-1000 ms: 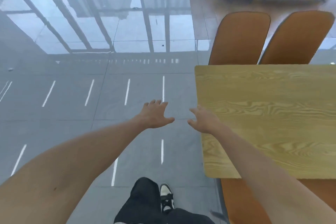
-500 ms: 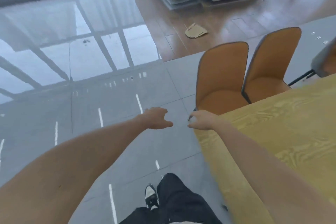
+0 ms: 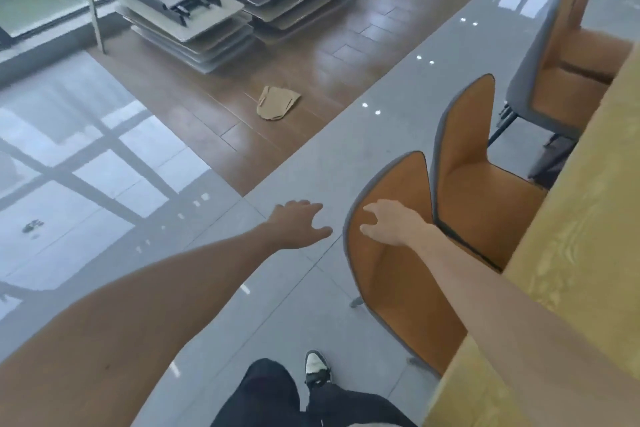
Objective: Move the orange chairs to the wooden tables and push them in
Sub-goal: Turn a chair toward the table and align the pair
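Observation:
Two orange chairs with grey backs stand side by side against the left edge of the wooden table (image 3: 571, 253). The nearer chair (image 3: 391, 270) has its seat partly under the table. The second chair (image 3: 474, 163) is just beyond it. A third orange chair (image 3: 561, 73) stands further back. My right hand (image 3: 391, 222) hovers in front of the nearer chair's backrest, fingers spread, holding nothing; whether it touches I cannot tell. My left hand (image 3: 298, 225) hangs open over the grey floor to the left of that chair.
Stacked folded tables (image 3: 194, 21) lie on the brown wood floor at the back. A piece of cardboard (image 3: 277, 102) lies on that floor. Grey glossy tiles spread to the left. My dark trouser leg and shoe (image 3: 315, 367) are at the bottom.
The view has swung right and forward, so the chairs and table edge are now closer. My right hand left the table corner and is now in front of the nearer chair's backrest.

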The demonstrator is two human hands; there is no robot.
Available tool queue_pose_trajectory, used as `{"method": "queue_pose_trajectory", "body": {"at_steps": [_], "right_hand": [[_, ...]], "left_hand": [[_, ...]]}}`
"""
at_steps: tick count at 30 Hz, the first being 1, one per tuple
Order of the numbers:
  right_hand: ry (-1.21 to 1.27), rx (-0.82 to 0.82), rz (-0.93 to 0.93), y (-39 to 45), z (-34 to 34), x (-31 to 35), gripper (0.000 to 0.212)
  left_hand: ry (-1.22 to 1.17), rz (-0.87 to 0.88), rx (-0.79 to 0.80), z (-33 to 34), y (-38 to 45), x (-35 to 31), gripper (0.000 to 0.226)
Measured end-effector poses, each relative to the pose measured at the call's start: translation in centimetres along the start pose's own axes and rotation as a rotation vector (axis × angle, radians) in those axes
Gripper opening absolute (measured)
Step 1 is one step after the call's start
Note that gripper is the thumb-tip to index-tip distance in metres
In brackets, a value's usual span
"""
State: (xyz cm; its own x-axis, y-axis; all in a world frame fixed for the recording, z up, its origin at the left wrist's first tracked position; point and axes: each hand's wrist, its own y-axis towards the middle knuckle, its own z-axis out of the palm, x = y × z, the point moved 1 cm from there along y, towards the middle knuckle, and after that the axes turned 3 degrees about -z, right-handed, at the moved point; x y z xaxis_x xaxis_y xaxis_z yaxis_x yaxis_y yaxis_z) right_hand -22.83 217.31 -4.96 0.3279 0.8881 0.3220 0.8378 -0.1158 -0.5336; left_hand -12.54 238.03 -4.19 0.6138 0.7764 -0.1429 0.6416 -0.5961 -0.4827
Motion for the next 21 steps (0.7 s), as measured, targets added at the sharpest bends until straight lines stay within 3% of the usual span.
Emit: {"method": "queue_pose_trajectory", "body": {"at_steps": [11, 15, 18, 21], "right_hand": [[0.250, -0.386, 0.392, 14.6, -13.8, -7.0, 0.051], [0.378, -0.455, 0.577, 18.2, -14.6, -11.7, 0.066], [0.517, -0.533, 0.747, 17.0, -14.9, -12.3, 0.054], [0.527, -0.737, 0.936, 15.4, -14.7, -12.8, 0.052]], "left_hand": [[0.200, 0.494, -0.039, -16.0, 28.7, -2.6, 0.080], [0.296, 0.681, 0.005, -18.8, 37.5, -6.5, 0.080], [0.409, 0.881, 0.035, -19.8, 41.3, -10.5, 0.087], [0.503, 1.046, 0.054, -20.3, 44.1, -15.5, 0.094]]}}
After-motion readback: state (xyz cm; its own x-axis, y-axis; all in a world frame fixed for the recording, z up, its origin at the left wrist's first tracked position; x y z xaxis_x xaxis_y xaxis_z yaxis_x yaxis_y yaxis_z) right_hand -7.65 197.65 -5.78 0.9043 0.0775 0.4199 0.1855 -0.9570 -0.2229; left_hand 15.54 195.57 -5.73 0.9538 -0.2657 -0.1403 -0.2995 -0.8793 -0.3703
